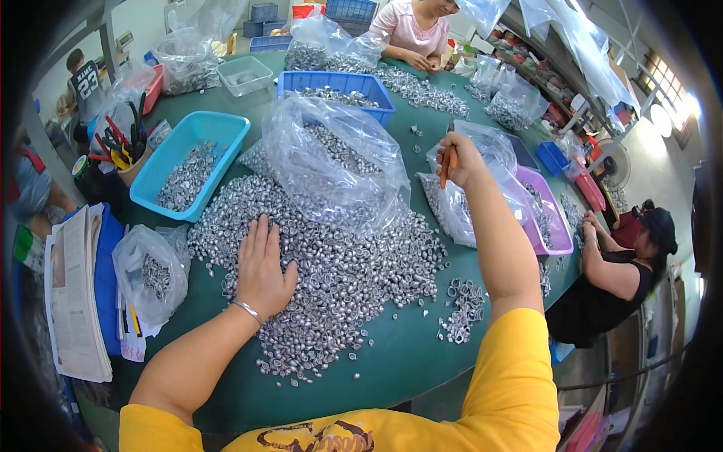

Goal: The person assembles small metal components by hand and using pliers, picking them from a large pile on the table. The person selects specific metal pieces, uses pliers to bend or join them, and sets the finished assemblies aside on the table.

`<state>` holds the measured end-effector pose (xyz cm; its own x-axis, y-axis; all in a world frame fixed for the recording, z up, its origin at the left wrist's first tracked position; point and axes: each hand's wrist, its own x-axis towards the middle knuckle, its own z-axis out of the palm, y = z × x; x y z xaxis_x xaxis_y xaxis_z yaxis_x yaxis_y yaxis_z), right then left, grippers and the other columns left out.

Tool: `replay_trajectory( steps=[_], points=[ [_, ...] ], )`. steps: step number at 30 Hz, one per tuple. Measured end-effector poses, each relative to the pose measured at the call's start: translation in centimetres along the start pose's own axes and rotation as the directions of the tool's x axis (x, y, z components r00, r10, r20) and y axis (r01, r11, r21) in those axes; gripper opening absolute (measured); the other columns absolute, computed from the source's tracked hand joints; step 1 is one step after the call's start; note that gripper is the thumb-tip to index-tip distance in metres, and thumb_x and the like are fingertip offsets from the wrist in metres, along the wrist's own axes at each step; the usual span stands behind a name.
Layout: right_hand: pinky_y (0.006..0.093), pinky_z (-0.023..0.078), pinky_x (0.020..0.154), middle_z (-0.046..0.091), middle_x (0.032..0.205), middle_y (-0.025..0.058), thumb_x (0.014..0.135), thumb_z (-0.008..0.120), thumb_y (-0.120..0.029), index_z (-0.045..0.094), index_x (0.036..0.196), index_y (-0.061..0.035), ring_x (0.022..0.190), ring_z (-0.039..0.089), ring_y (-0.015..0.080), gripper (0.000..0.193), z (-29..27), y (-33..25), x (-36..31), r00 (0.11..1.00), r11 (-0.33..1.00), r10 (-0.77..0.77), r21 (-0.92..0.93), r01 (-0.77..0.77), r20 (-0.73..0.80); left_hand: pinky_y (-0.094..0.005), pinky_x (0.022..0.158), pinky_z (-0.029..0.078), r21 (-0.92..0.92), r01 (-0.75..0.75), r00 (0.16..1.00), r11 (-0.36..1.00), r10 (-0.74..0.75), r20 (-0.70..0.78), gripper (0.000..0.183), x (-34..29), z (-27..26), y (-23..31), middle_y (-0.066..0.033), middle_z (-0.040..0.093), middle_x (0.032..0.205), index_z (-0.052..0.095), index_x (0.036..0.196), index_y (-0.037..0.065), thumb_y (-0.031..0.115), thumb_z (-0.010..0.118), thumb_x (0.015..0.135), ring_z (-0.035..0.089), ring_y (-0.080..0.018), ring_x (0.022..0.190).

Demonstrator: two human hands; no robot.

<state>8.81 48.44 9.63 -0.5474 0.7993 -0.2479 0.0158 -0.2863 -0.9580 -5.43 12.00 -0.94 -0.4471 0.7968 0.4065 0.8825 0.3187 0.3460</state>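
My left hand (263,271) rests on a wide heap of small silvery metal pieces (354,264), its fingers stretched out and the thumb apart. The pieces look like little cups or rings. Farther out to the right, my right hand (462,160) is closed around orange-handled pliers (449,164), held above the table. Their dark tip points away from me, and part of the handles is hidden by my fingers. Behind the heap sits a large clear plastic bag (339,192) with more pieces in it. A smaller scatter of pieces (461,310) lies near my right forearm.
On the green table (399,346) stand a turquoise basin (226,128), a blue crate (384,105) and a lilac tray (538,188), all holding metal pieces. A tool holder (135,162), a clear bag (154,275) and papers (71,294) are left. Co-workers sit across and at right.
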Motion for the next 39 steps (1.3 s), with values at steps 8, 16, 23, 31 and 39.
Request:
replay_trajectory(
  steps=[8, 16, 23, 31, 39],
  points=[
    [0.0359, 0.044, 0.071, 0.059, 0.092, 0.0187, 0.070, 0.062, -0.030, 0.054, 0.089, 0.0071, 0.083, 0.057, 0.0276, 0.043, -0.5, 2.5, 0.8, 0.915, 0.437, -0.396, -0.862, 0.259, 0.075, -0.0477, 0.103, 0.019, 0.009, 0.012, 1.000, 1.000, -0.012, 0.012, 0.060, 0.1, -0.1, 0.1, -0.0263, 0.024, 0.137, 0.035, 0.124, -0.009, 0.022, 0.055, 0.075, 0.023, -0.0412, 0.126],
    [0.0352, 0.040, 0.086, 0.056, 0.098, 0.0227, 0.075, 0.062, -0.032, 0.051, 0.104, 0.0063, 0.096, 0.054, 0.0328, 0.049, -1.1, 1.9, 2.6, 0.847, 0.225, -0.457, -0.886, 0.406, 0.272, -0.0451, 0.104, 0.018, 0.006, 0.024, 0.999, 1.000, -0.024, 0.024, 0.059, 0.0, -0.4, 0.2, -0.0257, 0.024, 0.137, 0.034, 0.125, -0.008, 0.020, 0.054, 0.076, 0.022, -0.0402, 0.128],
    [0.0319, 0.044, 0.055, 0.054, 0.075, 0.0127, 0.067, 0.072, -0.038, 0.053, 0.091, 0.0014, 0.069, 0.057, 0.0242, 0.050, -0.2, 0.1, 0.8, 0.951, 0.711, -0.307, -0.673, 0.205, -0.035, -0.0483, 0.103, 0.019, -0.002, -0.001, 1.000, 1.000, 0.001, 0.005, 0.060, 0.1, -0.2, 0.0, -0.0268, 0.025, 0.136, 0.035, 0.124, -0.009, 0.023, 0.054, 0.076, 0.024, -0.0421, 0.126],
    [0.0291, 0.038, 0.038, 0.045, 0.041, 0.0070, 0.063, 0.062, -0.025, 0.050, 0.043, -0.0055, 0.038, 0.047, 0.0186, 0.030, -2.0, -0.5, 1.0, 0.999, 0.760, 0.043, -0.649, -0.029, 0.005, -0.0452, 0.104, 0.019, 0.002, 0.009, 1.000, 1.000, -0.009, 0.022, 0.060, 0.1, -0.4, 0.3, -0.0258, 0.023, 0.137, 0.034, 0.125, -0.008, 0.020, 0.054, 0.076, 0.023, -0.0404, 0.127],
    [0.0322, 0.049, 0.060, 0.060, 0.060, 0.0157, 0.049, 0.058, -0.014, 0.059, 0.049, 0.0011, 0.061, 0.061, 0.0260, 0.015, 1.7, 1.1, 2.7, 0.994, 0.033, -0.063, -0.995, -0.092, -0.094, -0.0473, 0.103, 0.019, -0.002, 0.008, 1.000, 1.000, -0.008, 0.023, 0.061, 0.4, -0.5, 0.3, -0.0282, 0.026, 0.135, 0.035, 0.123, -0.010, 0.020, 0.056, 0.074, 0.024, -0.0424, 0.125]
  ],
)
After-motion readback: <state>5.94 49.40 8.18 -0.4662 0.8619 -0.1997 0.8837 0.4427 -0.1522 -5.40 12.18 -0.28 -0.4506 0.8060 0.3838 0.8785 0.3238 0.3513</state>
